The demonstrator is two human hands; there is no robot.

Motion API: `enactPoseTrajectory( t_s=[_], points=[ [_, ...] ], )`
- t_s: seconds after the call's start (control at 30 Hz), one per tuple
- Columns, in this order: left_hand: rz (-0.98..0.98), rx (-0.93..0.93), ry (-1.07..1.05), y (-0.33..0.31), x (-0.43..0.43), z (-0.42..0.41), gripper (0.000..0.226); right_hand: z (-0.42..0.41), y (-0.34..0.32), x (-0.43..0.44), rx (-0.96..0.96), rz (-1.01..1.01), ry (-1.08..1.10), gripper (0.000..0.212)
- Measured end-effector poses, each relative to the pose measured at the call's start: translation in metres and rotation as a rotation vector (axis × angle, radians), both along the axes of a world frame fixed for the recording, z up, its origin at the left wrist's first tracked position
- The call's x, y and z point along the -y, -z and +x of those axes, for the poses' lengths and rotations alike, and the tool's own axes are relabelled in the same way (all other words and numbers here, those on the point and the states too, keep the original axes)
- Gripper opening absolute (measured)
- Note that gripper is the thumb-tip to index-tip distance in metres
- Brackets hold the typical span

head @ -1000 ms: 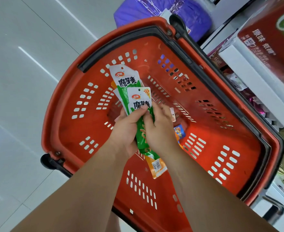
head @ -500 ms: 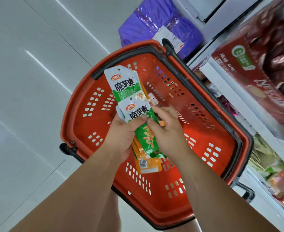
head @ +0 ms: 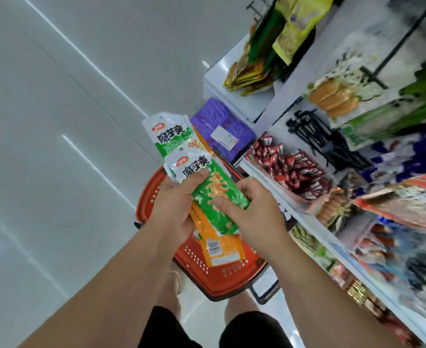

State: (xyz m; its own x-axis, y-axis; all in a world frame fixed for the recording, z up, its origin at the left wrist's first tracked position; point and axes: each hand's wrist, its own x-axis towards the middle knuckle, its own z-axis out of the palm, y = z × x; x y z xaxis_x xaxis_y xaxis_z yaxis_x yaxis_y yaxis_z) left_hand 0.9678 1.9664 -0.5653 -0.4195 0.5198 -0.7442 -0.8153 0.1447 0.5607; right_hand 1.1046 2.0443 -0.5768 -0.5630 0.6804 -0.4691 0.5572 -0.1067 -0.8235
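The left hand point(head: 174, 209) grips a fanned bundle of snack packets point(head: 194, 167) from the left, with its thumb across the front green packet point(head: 217, 184). The right hand point(head: 254, 212) pinches that packet's lower right edge. The bundle is held above the red basket point(head: 229, 277), its long axis running from the wrists up and away. The orange packets point(head: 222, 249), one showing a barcode, hang lowest. The white tops read "魔芋爽"; the red oval logo is illegible. Beyond, a purple pack point(head: 206, 121) lies by the shelf point(head: 259, 178) corner.
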Motion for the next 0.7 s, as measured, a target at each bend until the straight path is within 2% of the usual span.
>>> enactPoseTrajectory(
  t_s=[0.17, 0.27, 0.37, 0.47, 0.53, 0.57, 0.6, 0.63, 0.67, 0.7],
  points=[
    [0.065, -0.116, 0.025, -0.112, -0.006, 0.017, 0.024, 0.019, -0.106, -0.002, -0.111, 0.094, 0.107, 0.024],
    [0.091, -0.207, 0.048, -0.166, -0.008, 0.023, 0.033, 0.033, -0.152, -0.006, -0.181, 0.08, 0.174, 0.039],
    [0.108, -0.312, 0.084, -0.218, -0.01, 0.032, 0.038, 0.045, -0.202, -0.013, -0.26, 0.007, 0.225, 0.077],
    [0.143, -0.338, 0.046, -0.258, -0.015, 0.044, 0.04, 0.055, -0.244, -0.022, -0.324, 0.01, 0.204, 0.087],
    [0.165, -0.35, 0.004, -0.281, -0.02, 0.051, 0.054, 0.062, -0.267, -0.028, -0.352, 0.024, 0.171, 0.075],
    [0.175, -0.36, -0.007, -0.289, -0.022, 0.054, 0.067, 0.065, -0.281, -0.029, -0.368, 0.054, 0.18, 0.061],
    [0.187, -0.378, -0.011, -0.296, -0.024, 0.055, 0.075, 0.072, -0.286, -0.033, -0.368, 0.022, 0.145, 0.034],
    [0.209, -0.405, -0.013, -0.304, -0.026, 0.056, 0.072, 0.069, -0.301, -0.034, -0.394, 0.026, 0.154, 0.003],
    [0.236, -0.43, -0.009, -0.311, -0.028, 0.056, 0.061, 0.07, -0.306, -0.034, -0.427, 0.055, 0.105, 0.018],
    [0.262, -0.451, 0.0, -0.317, -0.03, 0.055, 0.05, 0.067, -0.316, -0.032, -0.453, 0.09, 0.098, 0.023]
  ],
)
